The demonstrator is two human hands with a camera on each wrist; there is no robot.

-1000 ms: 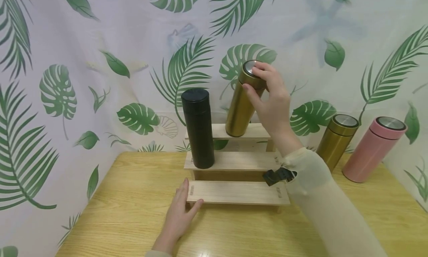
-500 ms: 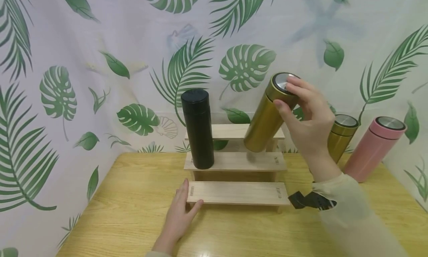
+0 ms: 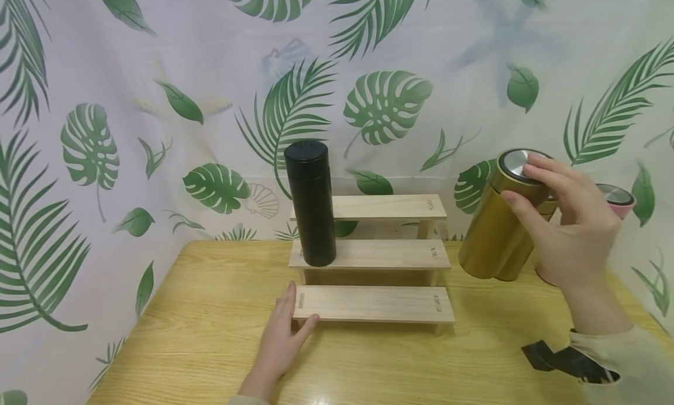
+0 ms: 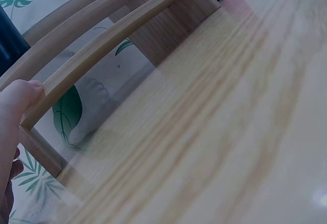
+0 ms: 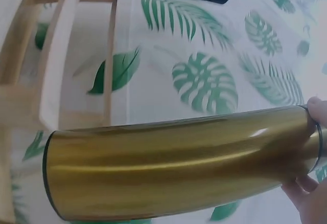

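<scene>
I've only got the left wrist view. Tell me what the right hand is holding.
Observer: The head view shows the right hand gripping a gold bottle by its lid end.
Operator: Now identify the dark thing cut off at the left edge of my picture.
Observer: In the head view it is a black bottle standing near the left end of the wooden stand's middle tier.
Operator: Confirm whether the gripped bottle is the only gold one.
Observer: It isn't; a second gold bottle is partly hidden behind it in the head view.
</scene>
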